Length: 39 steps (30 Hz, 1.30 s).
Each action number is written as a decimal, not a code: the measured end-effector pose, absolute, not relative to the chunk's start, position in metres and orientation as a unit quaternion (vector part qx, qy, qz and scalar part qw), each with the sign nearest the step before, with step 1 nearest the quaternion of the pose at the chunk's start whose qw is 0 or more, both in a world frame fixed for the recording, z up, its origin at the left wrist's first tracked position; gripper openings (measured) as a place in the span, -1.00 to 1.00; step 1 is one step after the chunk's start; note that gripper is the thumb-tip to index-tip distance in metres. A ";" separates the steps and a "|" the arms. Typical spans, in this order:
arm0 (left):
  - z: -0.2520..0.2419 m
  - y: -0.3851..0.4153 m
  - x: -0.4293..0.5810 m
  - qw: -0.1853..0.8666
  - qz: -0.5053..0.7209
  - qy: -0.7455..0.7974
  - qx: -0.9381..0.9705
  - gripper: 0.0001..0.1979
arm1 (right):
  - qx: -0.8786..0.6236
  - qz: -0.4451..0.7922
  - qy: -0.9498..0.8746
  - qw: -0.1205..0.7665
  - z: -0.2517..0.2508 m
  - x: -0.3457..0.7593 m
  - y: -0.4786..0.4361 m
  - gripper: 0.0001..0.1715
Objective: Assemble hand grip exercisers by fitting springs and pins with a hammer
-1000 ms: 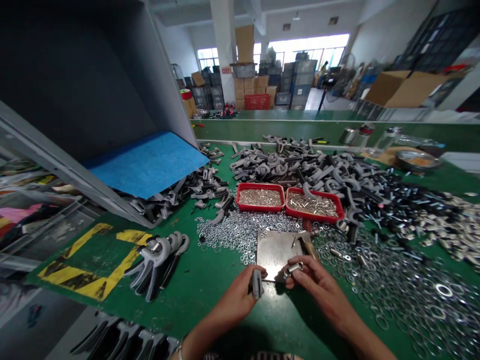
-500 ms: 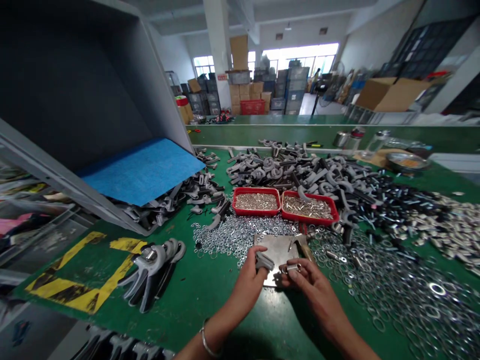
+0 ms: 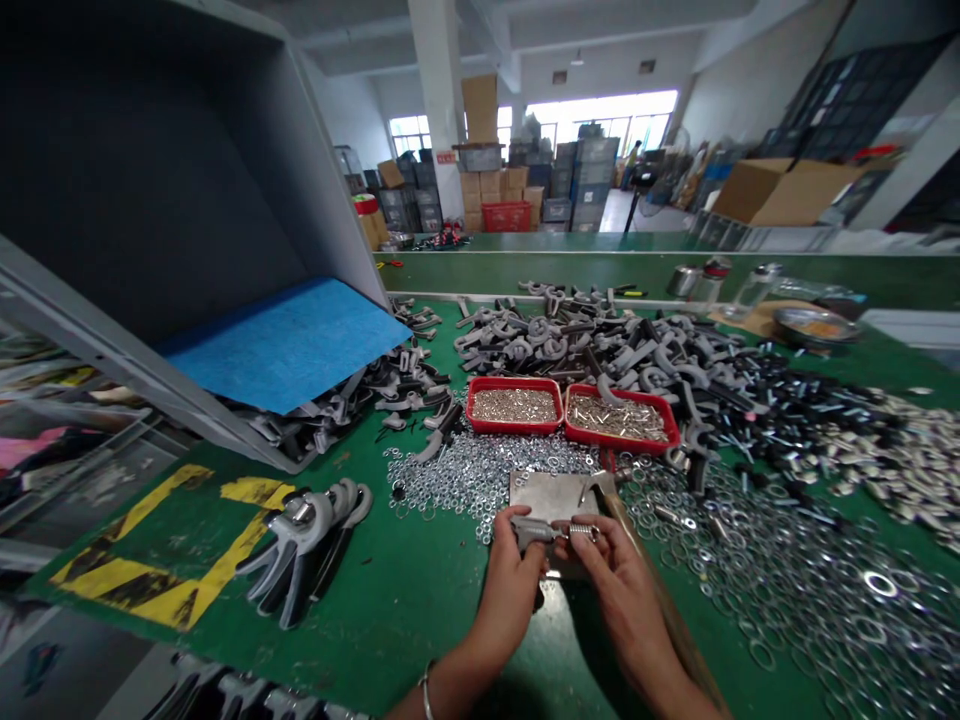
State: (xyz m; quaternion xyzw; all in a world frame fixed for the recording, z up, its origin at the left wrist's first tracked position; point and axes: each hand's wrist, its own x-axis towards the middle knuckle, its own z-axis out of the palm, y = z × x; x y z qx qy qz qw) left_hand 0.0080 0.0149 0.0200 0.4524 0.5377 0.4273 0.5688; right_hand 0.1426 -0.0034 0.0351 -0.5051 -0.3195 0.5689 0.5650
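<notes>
In my left hand (image 3: 511,575) is a grey handle-shaped part (image 3: 534,531), gripped between thumb and fingers. My right hand (image 3: 619,572) pinches a small metal coil spring (image 3: 583,532), which lies in line with the end of the grey part; whether they touch I cannot tell. Both hands are over the near part of a flat metal plate (image 3: 551,490). A hammer (image 3: 626,530) rests with its head on the plate, its wooden handle running toward me behind my right hand.
Two red trays (image 3: 514,430) of small metal pins stand beyond the plate. Small nuts (image 3: 450,485) and large rings (image 3: 780,570) spread to either side. Grey clamp parts (image 3: 517,335) are heaped behind. Assembled clamps (image 3: 307,530) lie left, near a tipped grey bin (image 3: 315,180).
My two hands have come closer together, bringing the spring up to the end of the grey part. More of the hammer's handle now shows beside my right hand.
</notes>
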 end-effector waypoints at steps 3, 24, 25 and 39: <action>0.017 0.014 0.010 0.584 0.433 0.531 0.436 -0.63 | -0.509 0.570 -0.327 0.555 0.030 0.142 -0.006 -0.59; 0.057 0.004 -0.008 0.830 0.201 0.263 0.449 -0.43 | -0.433 0.632 -0.481 0.428 0.060 0.170 0.004 -0.74; 0.052 0.003 -0.003 0.830 0.205 0.278 0.438 -0.45 | -0.428 0.633 -0.485 0.425 0.060 0.169 0.004 -0.72; 0.024 0.007 -0.030 0.671 0.352 0.471 0.452 -0.54 | -0.638 0.162 -0.686 0.310 0.023 0.261 0.057 -0.65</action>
